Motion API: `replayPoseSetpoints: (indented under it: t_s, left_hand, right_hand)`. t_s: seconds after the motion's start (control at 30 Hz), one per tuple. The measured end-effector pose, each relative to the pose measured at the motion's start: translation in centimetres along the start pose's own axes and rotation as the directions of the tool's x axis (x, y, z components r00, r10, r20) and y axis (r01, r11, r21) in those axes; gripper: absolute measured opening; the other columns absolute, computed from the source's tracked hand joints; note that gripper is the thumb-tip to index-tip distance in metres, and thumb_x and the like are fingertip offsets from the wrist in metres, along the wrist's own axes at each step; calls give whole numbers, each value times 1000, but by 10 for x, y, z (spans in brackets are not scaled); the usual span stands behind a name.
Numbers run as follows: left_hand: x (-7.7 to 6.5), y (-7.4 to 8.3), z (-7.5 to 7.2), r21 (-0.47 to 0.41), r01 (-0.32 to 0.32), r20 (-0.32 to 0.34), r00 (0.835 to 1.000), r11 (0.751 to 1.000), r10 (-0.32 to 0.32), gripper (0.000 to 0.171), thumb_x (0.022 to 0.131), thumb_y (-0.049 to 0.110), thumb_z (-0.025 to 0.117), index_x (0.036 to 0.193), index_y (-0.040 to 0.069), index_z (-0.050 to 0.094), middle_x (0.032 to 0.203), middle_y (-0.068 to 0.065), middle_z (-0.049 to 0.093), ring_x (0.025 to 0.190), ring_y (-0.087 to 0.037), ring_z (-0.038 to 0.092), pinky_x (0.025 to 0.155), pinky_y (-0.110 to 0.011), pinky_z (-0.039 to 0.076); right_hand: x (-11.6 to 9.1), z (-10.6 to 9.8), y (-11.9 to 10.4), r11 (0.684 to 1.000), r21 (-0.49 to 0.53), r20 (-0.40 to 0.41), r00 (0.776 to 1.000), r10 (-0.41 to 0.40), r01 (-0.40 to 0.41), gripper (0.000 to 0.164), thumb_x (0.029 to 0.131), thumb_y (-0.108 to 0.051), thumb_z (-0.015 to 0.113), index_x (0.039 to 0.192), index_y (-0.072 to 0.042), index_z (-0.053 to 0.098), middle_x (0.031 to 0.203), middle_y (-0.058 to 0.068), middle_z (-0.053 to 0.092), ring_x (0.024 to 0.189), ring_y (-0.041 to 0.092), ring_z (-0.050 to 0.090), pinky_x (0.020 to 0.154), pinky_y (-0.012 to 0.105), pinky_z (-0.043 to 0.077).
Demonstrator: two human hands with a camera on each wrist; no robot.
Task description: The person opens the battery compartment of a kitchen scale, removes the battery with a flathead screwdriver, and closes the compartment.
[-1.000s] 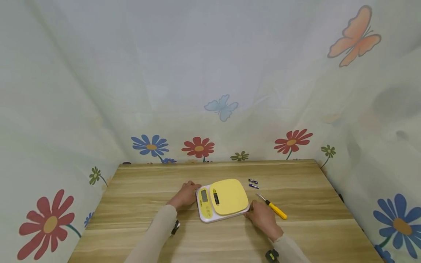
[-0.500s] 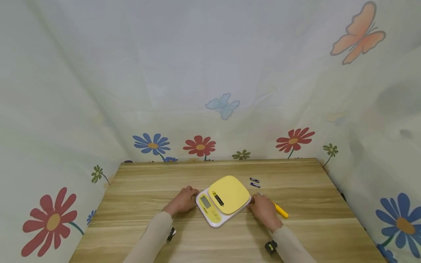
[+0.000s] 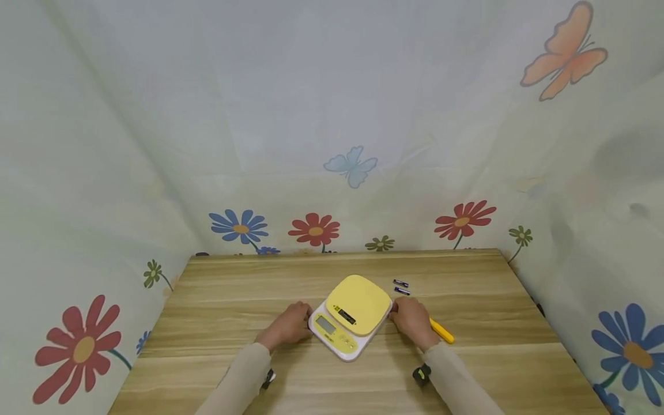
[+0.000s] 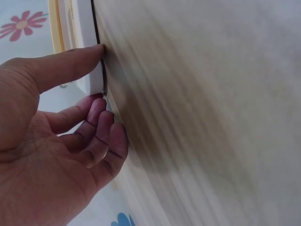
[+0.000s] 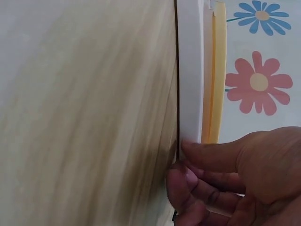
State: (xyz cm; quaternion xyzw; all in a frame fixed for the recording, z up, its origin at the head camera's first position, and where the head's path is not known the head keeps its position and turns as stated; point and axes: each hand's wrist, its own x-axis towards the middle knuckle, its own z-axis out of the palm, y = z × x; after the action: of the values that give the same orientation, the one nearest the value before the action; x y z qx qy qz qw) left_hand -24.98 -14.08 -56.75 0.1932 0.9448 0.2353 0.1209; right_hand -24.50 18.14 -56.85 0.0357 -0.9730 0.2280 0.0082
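A yellow-and-white kitchen scale [image 3: 359, 302] lies on the wooden table at an angle, its small display [image 3: 326, 325] and buttons towards the front left. At the scale's left corner, my left hand [image 3: 290, 324] pinches the rim; in the left wrist view the thumb [image 4: 70, 66] lies against the white side and the fingers curl round the corner. My right hand [image 3: 413, 321] grips the opposite side of the white base [image 5: 190, 70], thumb on the edge and fingertips low by the tabletop. A screwdriver's yellow handle [image 3: 442, 331] shows beside the right hand, which hides its shaft.
Two small dark batteries [image 3: 402, 287] lie behind the right hand, right of the scale. The wooden table [image 3: 233, 288] meets a flower-printed cloth [image 3: 275, 144] at its back and sides. Each wrist carries a dark strapped device [image 3: 422, 375].
The scale has turned counterclockwise on the table, its display end swinging towards the front. My right hand has shifted farther back with its side, covering the screwdriver's shaft; the left stays at the left corner.
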Motion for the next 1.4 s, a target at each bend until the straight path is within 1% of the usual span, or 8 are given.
replayPoseSetpoints:
  t_s: [0.17,0.3,0.5,0.73,1.03,1.17,1.27,1.4]
  left_hand:
    - [-4,0,4,-11,16,9,1000,1000,-16,33,79,16,79,104,6,60,96,-3,54,90,-17,47,78,-35,48]
    - [-7,3,5,-25,23,13,1000,999,-23,34,78,17,80,103,6,60,97,-3,55,90,-18,48,77,-35,49]
    - [-12,7,7,18,3,3,1000,1000,-3,33,77,21,82,96,8,59,92,0,54,86,-16,45,75,-33,46]
    - [-18,10,11,56,-23,-14,1000,998,24,31,78,24,81,92,9,58,88,1,54,85,-15,45,73,-31,45]
    - [-21,16,15,91,-57,-31,998,994,60,27,78,26,80,87,10,60,84,2,56,80,-13,47,69,-30,46]
    - [-21,16,18,89,-75,-30,997,993,78,25,79,26,80,87,11,61,82,4,55,76,-10,46,66,-25,44]
    - [-21,16,21,67,-69,-14,997,995,70,25,80,28,79,89,12,62,81,6,55,74,-8,46,63,-22,42]
    - [-21,18,23,39,-57,-6,998,998,57,25,80,30,79,91,14,63,80,7,55,73,-7,46,62,-21,41]
  right_hand:
    - [7,0,-3,1000,-7,30,999,-21,21,14,85,-22,75,88,-8,74,81,2,71,74,17,61,69,40,57]
    - [13,0,-3,1000,-6,41,999,-14,14,13,85,-20,75,86,-8,73,79,2,69,71,17,57,67,39,55]
    - [20,3,-1,999,-4,16,999,-48,48,11,81,-19,77,85,-10,74,79,3,70,71,19,59,65,39,55]
    - [29,5,3,998,29,27,998,-51,51,29,79,-21,79,104,-7,75,93,9,74,89,27,67,78,44,58]
    - [44,5,5,990,139,101,995,-20,5,38,81,-15,76,117,-5,71,80,5,70,70,18,59,64,34,54]
    - [48,5,4,990,139,121,992,-20,3,39,83,-12,72,121,-6,69,98,11,74,92,28,66,84,46,58]
    - [52,4,3,993,114,131,991,-24,9,41,82,-11,70,123,-6,68,116,16,71,115,38,60,103,54,49]
    - [59,4,2,995,102,160,987,-26,10,45,81,-9,71,125,-6,67,122,19,67,113,37,60,104,55,48]
